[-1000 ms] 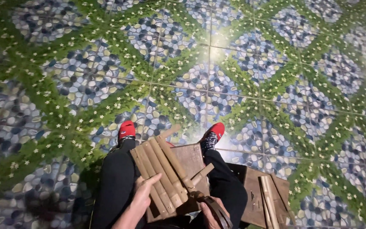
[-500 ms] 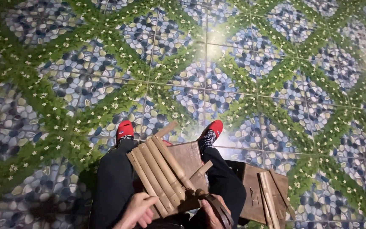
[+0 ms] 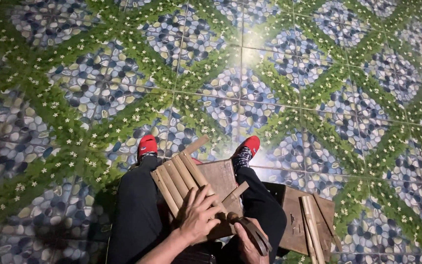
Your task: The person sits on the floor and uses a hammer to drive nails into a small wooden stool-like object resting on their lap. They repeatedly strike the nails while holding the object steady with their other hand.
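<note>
I look down at my lap, where a bundle of flat bamboo strips (image 3: 177, 178) lies across a brown wooden block (image 3: 223, 181) between my knees. My left hand (image 3: 196, 215) presses down on the near end of the strips, fingers spread over them. My right hand (image 3: 247, 239) grips a dark curved blade (image 3: 257, 234) at the block's near edge. A thin stick (image 3: 235, 191) pokes out beside the bundle. My legs are in dark trousers, with red shoes (image 3: 147, 145) on the floor.
The floor is glossy tile (image 3: 279, 73) printed with blue pebbles and green grass bands. A low wooden box (image 3: 294, 220) stands at my right with more bamboo strips (image 3: 311, 227) lying on it. A dark object shows at the right edge.
My left hand has slid up from the bottom edge onto the strips and now covers their near end. The bundle has shifted slightly. My right hand stays at the block.
</note>
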